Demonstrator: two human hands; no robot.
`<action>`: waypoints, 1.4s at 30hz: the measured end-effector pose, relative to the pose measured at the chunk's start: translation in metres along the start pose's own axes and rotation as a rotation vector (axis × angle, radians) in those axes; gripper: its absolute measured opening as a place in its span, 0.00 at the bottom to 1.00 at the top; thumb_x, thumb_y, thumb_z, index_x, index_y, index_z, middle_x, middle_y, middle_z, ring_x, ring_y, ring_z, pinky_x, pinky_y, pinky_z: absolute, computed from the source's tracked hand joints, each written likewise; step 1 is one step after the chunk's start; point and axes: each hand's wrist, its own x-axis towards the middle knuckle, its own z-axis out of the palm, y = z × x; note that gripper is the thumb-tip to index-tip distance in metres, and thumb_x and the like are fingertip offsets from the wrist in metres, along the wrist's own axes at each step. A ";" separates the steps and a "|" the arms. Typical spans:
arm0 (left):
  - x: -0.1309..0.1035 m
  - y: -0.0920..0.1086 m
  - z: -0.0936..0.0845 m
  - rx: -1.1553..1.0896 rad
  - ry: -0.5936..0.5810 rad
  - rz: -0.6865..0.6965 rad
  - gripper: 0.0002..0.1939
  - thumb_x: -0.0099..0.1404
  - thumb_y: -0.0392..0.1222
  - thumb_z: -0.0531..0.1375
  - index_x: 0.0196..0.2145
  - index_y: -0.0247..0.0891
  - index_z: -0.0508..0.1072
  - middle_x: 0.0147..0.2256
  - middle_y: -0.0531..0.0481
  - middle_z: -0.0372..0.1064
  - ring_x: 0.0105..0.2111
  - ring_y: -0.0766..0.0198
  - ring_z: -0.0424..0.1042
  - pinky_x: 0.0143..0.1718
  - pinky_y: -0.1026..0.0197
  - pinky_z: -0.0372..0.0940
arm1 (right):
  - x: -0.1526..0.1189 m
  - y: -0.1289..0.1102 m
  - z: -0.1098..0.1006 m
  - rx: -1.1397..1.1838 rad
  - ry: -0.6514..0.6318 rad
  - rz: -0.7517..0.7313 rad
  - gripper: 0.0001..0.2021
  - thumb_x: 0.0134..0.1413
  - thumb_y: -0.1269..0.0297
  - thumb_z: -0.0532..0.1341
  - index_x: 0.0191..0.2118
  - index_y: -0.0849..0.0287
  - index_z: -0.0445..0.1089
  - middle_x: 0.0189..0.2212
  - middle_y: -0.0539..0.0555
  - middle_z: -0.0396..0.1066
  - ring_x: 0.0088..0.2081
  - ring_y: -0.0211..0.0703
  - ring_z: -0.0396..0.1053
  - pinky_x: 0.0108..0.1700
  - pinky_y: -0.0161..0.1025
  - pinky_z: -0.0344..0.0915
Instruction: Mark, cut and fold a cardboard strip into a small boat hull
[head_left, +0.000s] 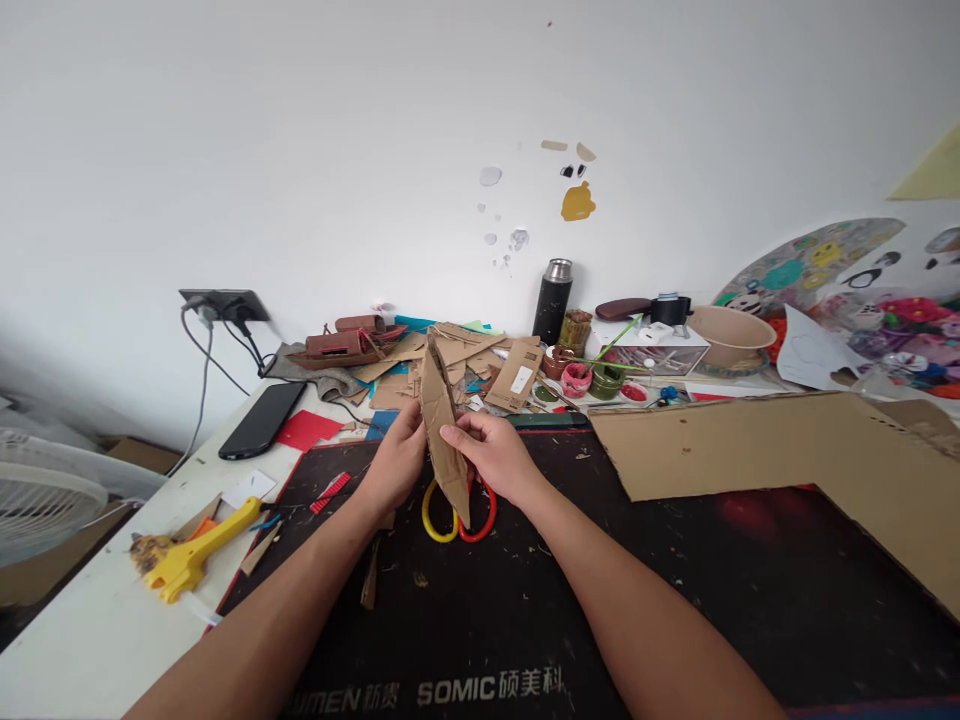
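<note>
1. The right hand (491, 455) gripped the cardboard piece (444, 430) from its right side, thumb laid on the near face and fingers curled behind.
2. The left hand (403, 452) held its left edge at about the same height; its fingertips were partly hidden.
3. The piece stood roughly upright between both hands, touching each, its pointed lower end toward the wearer.
4. It looked light and fairly stiff, dry rather than slippery, though the creases and thin edges would probably bend or crush under a hard squeeze. The broad middle seemed the best hold, the tips the weakest.
5. Just beneath it lay the scissors (493, 512), on the dark mat (525, 600) covering much of the table (97, 625).
</note>
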 end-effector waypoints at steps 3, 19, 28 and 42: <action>-0.001 0.001 0.001 -0.104 0.002 -0.088 0.24 0.63 0.59 0.69 0.49 0.41 0.79 0.46 0.45 0.80 0.48 0.50 0.78 0.45 0.55 0.72 | 0.001 0.001 -0.003 -0.053 0.022 -0.001 0.18 0.57 0.46 0.71 0.34 0.56 0.73 0.25 0.49 0.73 0.20 0.40 0.66 0.20 0.36 0.64; 0.002 0.008 -0.011 -0.246 -0.076 -0.216 0.18 0.56 0.50 0.73 0.41 0.38 0.81 0.38 0.46 0.82 0.35 0.55 0.80 0.28 0.63 0.68 | 0.006 0.005 -0.010 -0.139 -0.010 -0.036 0.22 0.57 0.41 0.72 0.30 0.55 0.71 0.19 0.46 0.69 0.18 0.40 0.66 0.21 0.36 0.63; 0.008 0.004 -0.019 -0.257 -0.078 -0.264 0.14 0.58 0.48 0.70 0.38 0.35 0.82 0.36 0.42 0.83 0.33 0.53 0.81 0.26 0.60 0.69 | 0.004 0.001 -0.010 -0.207 0.013 -0.044 0.23 0.58 0.39 0.71 0.30 0.55 0.72 0.20 0.48 0.71 0.19 0.41 0.69 0.22 0.36 0.63; 0.012 0.000 -0.025 -0.332 -0.133 -0.311 0.15 0.64 0.45 0.68 0.44 0.32 0.82 0.39 0.39 0.83 0.31 0.54 0.81 0.26 0.60 0.71 | -0.001 -0.014 -0.006 -0.143 0.038 0.007 0.21 0.60 0.46 0.72 0.28 0.56 0.70 0.20 0.47 0.69 0.18 0.38 0.67 0.20 0.34 0.61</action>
